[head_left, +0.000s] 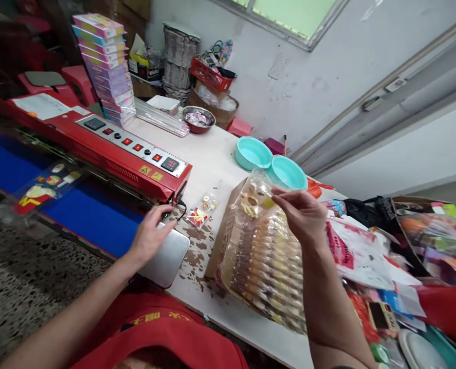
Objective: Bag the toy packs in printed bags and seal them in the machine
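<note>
My right hand point(304, 212) pinches the corner of a transparent plastic packet point(254, 201) with small food-shaped pieces inside. It holds the packet up over the far end of a cardboard box point(228, 225), which is filled with rows of similar packets point(274, 266). My left hand point(151, 237) has its fingers apart and holds nothing. It is over the silver end plate point(170, 256) of a red sealing machine point(143, 164); whether it touches the plate I cannot tell. Another packet point(200, 214), with a red fries-box shape, lies on the white table between the machine and the box.
A larger packet point(45, 192) lies on the machine's blue belt point(93, 220) at left. Stacked boxes point(106, 72) stand behind the machine. Two turquoise basins point(253, 152) sit beyond the cardboard box. Bags and clutter point(366, 251) crowd the right side. A black cord point(182, 207) hangs by the machine's end.
</note>
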A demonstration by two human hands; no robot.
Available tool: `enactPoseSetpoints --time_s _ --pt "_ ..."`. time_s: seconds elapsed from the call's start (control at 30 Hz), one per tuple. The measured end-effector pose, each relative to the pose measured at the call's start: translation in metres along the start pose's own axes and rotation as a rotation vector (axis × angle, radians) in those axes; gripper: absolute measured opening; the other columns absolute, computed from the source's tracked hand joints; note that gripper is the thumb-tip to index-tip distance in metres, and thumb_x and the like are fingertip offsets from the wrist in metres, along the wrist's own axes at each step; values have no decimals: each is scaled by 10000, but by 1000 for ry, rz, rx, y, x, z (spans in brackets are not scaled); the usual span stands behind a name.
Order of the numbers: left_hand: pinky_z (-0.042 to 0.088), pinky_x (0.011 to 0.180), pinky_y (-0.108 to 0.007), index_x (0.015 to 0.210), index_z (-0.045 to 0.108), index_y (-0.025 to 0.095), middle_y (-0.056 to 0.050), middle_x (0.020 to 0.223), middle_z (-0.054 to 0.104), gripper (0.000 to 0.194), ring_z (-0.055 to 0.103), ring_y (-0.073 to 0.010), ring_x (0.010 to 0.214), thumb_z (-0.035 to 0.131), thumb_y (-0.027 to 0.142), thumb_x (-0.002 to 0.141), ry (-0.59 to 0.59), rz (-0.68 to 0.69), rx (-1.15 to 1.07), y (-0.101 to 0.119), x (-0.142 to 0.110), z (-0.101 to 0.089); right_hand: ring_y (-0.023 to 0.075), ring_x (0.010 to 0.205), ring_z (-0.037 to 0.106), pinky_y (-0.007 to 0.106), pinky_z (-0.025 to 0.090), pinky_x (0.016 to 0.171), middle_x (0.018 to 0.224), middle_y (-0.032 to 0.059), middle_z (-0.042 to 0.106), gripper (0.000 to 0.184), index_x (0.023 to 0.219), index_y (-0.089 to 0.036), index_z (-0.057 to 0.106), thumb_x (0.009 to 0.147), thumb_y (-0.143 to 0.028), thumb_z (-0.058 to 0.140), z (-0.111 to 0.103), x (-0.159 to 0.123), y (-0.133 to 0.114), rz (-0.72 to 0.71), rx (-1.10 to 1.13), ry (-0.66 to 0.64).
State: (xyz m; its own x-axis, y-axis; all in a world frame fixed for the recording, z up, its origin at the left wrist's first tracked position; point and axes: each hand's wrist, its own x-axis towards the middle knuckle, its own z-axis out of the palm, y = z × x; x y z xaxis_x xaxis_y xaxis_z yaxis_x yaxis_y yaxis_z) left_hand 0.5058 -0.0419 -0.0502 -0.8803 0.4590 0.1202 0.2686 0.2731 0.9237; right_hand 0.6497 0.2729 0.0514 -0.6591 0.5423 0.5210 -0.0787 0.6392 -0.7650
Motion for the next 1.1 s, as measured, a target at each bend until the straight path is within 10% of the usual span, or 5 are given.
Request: enactPoseSetpoints --time_s 0.13,0.23,0.6,0.93,1.1 --pt "427 1010 -396 1402 427 237 -126 1398 517 783 481 -264 1286 754 393 708 -212 -32 -482 47 14 19 244 893 713 370 579 791 862 66 751 151 714 -192 681 718 -281 802 41 -37 -41 173 313 -291" --pt "508 856 -352 1147 651 138 -145 1127 686 566 638 -257 1042 779 411 669 -271 -223 -684 53 20 19 235 889 714 363 575 814 854 61 756 175 682 -193 670 692 -279 821 86 -62 -35 354 497 -387" --pt "401 493 -218 608 639 131 1 552 610 349 530 -100 493 828 396 483 197 -618 -601 -55 27 20 172 633 678 273 543 612 730 44 742 374 673 -175 638 471 -340 906 205 -115 20 827 610 -319" --pt "464 462 -277 832 630 126 -104 703 697 513 647 -207 522 878 340 437 14 -841 -547 -89 46 -24 199 589 667 287 520 516 671 25 713 593 750 -216 477 339 -294 898 275 -104 50 1054 654 -132" --pt "499 551 -300 849 565 147 -54 707 667 446 646 -189 587 799 294 499 154 -781 -440 -94 51 -51 167 567 623 285 502 535 646 -16 660 525 835 -229 455 527 -422 834 290 -108 30 909 617 -106"
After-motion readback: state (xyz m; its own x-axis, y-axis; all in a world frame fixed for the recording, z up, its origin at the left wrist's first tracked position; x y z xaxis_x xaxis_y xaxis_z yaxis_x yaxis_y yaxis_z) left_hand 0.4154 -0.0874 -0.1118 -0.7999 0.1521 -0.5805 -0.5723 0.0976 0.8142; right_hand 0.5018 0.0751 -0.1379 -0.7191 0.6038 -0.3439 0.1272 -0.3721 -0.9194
